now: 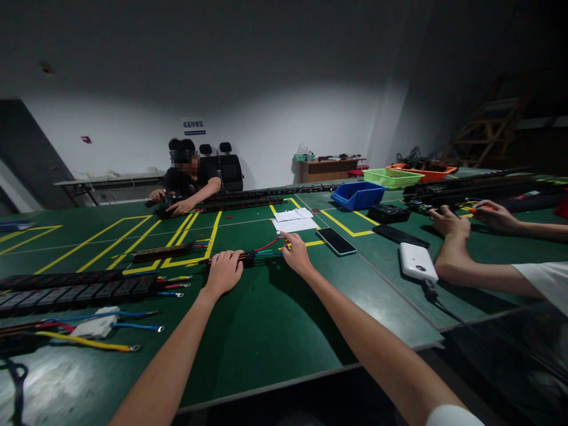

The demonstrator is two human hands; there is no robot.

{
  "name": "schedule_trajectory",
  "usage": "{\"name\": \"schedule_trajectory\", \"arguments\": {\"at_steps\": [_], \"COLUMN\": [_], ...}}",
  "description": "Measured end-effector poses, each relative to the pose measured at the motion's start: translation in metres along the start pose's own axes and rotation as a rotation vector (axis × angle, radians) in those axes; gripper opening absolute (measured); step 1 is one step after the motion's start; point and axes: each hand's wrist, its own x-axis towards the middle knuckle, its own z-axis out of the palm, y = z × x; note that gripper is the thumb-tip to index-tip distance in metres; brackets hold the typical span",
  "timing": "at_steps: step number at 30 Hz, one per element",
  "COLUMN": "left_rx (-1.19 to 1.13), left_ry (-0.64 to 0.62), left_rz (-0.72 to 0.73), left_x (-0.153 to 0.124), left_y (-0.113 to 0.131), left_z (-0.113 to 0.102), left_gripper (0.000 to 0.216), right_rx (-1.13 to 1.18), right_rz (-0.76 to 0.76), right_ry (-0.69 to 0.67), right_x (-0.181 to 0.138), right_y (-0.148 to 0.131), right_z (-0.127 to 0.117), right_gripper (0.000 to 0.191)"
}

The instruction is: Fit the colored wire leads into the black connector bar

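My left hand (225, 272) is closed over a dark strip-like wiring assembly (248, 258), palm down. Thin wires fan out from the strip's right end, among them a red wire (268, 244) and a green-blue wire (266, 252). At their far ends, my right hand (296, 253) is closed in a pinch, its index finger and thumb at the wire tips. Which of the wires lie between its fingers is hard to make out. White paper sheets (293, 223) lie just beyond the right hand, and a phone (336, 241) rests to its right.
Cable assemblies with ring terminals (180, 294) fill the left side. A co-worker (190, 177) leans in across the green table (266, 349). Another person's hands (450, 228) work at the right, near a white power bank (417, 261). A blue bin (358, 195) stands behind.
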Motion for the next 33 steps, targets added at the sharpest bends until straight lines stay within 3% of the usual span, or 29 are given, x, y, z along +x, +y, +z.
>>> {"name": "schedule_trajectory", "arguments": {"at_steps": [7,14,24,33], "left_rx": [-0.005,0.048,0.038,-0.004], "left_ry": [-0.004,0.004,0.002,-0.005], "left_rz": [-0.007,-0.003,0.005,-0.005], "left_x": [0.0,0.0,0.0,0.0], "left_y": [-0.001,0.001,0.001,-0.002], "left_z": [0.001,0.0,0.0,0.003], "left_gripper": [0.043,0.042,0.043,0.044], "right_rx": [0.098,0.031,0.32,0.47], "right_rz": [-0.038,0.131,0.297,0.192], "right_ry": [0.018,0.09,0.022,0.01], "right_x": [0.001,0.002,0.006,0.008], "right_y": [-0.005,0.006,0.02,0.013], "right_z": [-0.002,0.004,0.007,0.001], "right_gripper": [0.054,0.034,0.035,0.037]}}
